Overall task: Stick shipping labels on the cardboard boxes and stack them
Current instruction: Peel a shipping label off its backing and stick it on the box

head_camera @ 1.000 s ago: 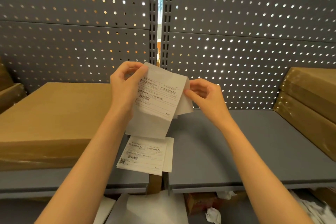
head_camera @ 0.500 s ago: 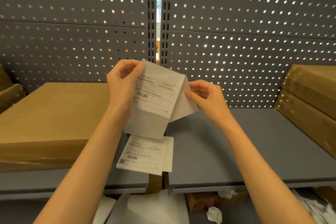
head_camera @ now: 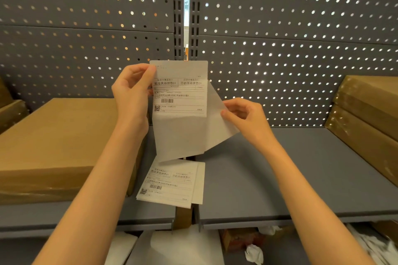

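Fingers and thumb of the left hand [head_camera: 132,92] pinch the upper left edge of a white printed shipping label [head_camera: 179,92], held upright above the grey metal shelf [head_camera: 290,170]. The right hand [head_camera: 244,117] pinches the translucent backing paper [head_camera: 215,127], peeled away rightward. A flat brown cardboard box [head_camera: 58,140] lies at left; spare white labels [head_camera: 172,183] rest beside it

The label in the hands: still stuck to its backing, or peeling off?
Peeling: the backing paper splays away from the label at its right edge.
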{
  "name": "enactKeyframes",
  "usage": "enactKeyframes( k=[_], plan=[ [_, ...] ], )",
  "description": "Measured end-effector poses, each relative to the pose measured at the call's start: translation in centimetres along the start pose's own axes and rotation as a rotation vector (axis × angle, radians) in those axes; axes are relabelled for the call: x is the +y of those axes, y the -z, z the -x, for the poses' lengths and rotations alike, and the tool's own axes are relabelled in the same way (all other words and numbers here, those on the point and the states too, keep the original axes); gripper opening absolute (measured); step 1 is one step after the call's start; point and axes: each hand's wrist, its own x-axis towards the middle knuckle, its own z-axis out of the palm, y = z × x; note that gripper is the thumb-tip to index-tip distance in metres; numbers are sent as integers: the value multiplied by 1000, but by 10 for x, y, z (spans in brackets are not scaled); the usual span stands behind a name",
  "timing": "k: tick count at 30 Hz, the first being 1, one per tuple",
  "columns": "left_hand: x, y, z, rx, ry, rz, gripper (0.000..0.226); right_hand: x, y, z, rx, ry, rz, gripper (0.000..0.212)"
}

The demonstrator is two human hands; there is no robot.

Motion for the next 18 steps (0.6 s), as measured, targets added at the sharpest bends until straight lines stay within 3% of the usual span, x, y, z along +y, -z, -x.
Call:
enactKeyframes(
  k=[12, 18],
  plan=[
    [12, 8, -8, 82, -21, 3, 6, 14, 4, -3, 33, -38, 22, 23],
    [15, 12, -12, 125, -32, 18, 4, 21, 7, -7, 84, -55, 45, 14]
  ],
)
